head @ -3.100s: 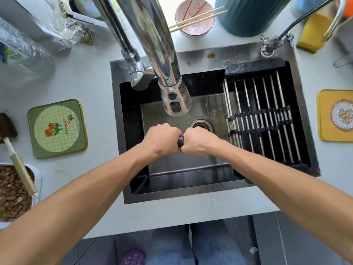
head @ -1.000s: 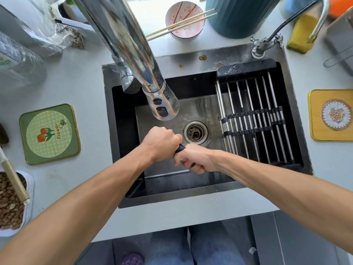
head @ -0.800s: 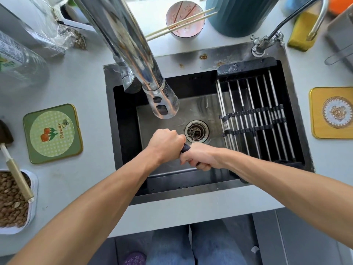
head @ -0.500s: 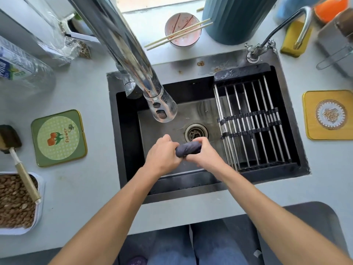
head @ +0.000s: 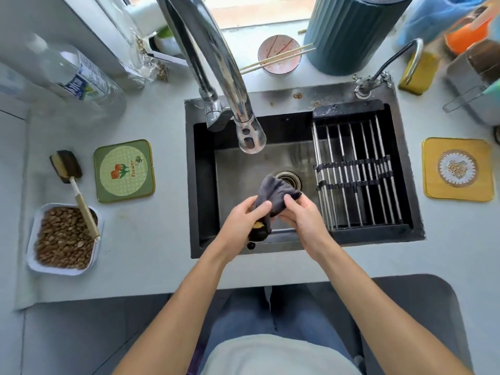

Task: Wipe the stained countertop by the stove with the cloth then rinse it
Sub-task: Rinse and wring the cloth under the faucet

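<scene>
A dark grey cloth (head: pixel 273 194) hangs loosely bunched over the black sink (head: pixel 201 185), just in front of the drain (head: pixel 290 177). My left hand (head: pixel 244 220) grips its left lower part, and a dark end with a yellowish patch dangles below that hand. My right hand (head: pixel 300 213) pinches the cloth's right edge. The chrome faucet (head: pixel 249 133) ends above and behind the cloth; I see no water running. The pale grey countertop (head: pixel 151 239) surrounds the sink.
A metal drying rack (head: pixel 357 171) fills the sink's right side. Left of the sink lie a green coaster (head: pixel 124 171), a brush (head: pixel 73 182) and a tray of brown pellets (head: pixel 65 239). A yellow coaster (head: pixel 457 169) lies right; bowl with chopsticks (head: pixel 280 56) behind.
The cloth was twisted tight between both fists; now it has opened into a loose bunch held by the fingers. The view has pulled back and higher.
</scene>
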A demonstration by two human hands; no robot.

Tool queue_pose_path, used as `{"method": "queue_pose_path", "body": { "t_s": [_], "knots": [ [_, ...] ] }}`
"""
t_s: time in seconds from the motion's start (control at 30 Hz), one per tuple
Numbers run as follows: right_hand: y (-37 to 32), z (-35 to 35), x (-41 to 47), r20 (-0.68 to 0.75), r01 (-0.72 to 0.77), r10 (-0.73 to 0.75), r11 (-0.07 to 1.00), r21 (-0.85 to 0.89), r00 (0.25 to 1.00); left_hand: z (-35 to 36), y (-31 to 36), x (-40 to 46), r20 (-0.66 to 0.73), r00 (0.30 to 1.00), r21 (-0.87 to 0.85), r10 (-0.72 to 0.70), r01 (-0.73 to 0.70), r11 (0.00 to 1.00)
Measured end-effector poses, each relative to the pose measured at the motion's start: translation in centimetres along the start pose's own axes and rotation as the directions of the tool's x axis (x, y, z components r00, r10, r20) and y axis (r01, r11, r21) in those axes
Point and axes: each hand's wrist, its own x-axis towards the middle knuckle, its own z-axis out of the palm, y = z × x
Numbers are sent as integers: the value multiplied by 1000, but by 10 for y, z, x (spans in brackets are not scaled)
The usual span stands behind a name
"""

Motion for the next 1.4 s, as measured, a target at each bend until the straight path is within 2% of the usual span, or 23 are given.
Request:
{"method": "queue_pose_path", "body": {
  "t_s": [0.07,0.13,0.2,0.27,0.33,0.43,0.53,0.63,0.7,0.77,0.83,0.97,1.0,1.07,1.17,1.23,1.33,1.4],
  "knots": [
    [-4,0,-12,14,33,-33,999,-28,999,0,-2,-10,13,992,-192,-122,122,974],
    [-7,0,-24,51,87,-81,988,-127,995,1,-1,-18,56,980,-288,-193,201,936],
    [-10,1,-34,86,133,-116,964,-231,989,3,-2,-24,109,976,-268,-191,213,939],
    [-14,4,-43,92,198,-180,947,-253,979,4,-3,-28,123,983,-249,-134,161,955],
    [-17,7,-51,26,259,-260,940,-223,965,4,-2,-34,125,989,-288,-76,109,951],
    [-12,4,-60,-204,247,-276,956,-159,939,8,3,-45,120,993,-361,1,42,932],
    [2,-3,-65,-340,91,-99,995,-40,935,20,8,-55,148,987,-259,60,-20,966],
    [15,-10,-77,-252,-58,125,965,255,960,34,10,-57,150,986,-100,73,-59,993],
    [23,-16,-87,-255,-34,100,967,251,962,43,11,-55,141,989,-16,41,-39,999],
    [32,-22,-97,-330,33,15,990,140,944,53,8,-49,113,994,30,-12,9,1000],
    [40,-30,-106,-444,149,-134,989,-2,886,66,-1,-42,38,999,81,-26,23,996],
    [54,-43,-129,-603,309,-383,923,-228,700,106,-21,-31,-62,998,120,11,-3,993],
    [57,-46,-135,-610,334,-442,897,-290,658,116,-25,-30,-78,995,147,55,-43,988],
    [64,-57,-146,-643,323,-495,869,-376,584,138,-27,-33,-76,976,311,206,-173,934],
    [80,-95,-158,-778,251,-364,929,-270,512,176,-32,-40,30,929,480,369,-337,810],
    [91,-129,-163,-831,208,-213,971,-121,513,205,-34,-42,129,906,499,403,-411,763],
    [102,-183,-169,-825,205,-6,970,133,565,255,-42,-47,296,869,480,397,-495,724],
    [105,-218,-176,-781,196,66,952,236,620,288,-50,-48,352,847,502,398,-530,683]
  ]
}}
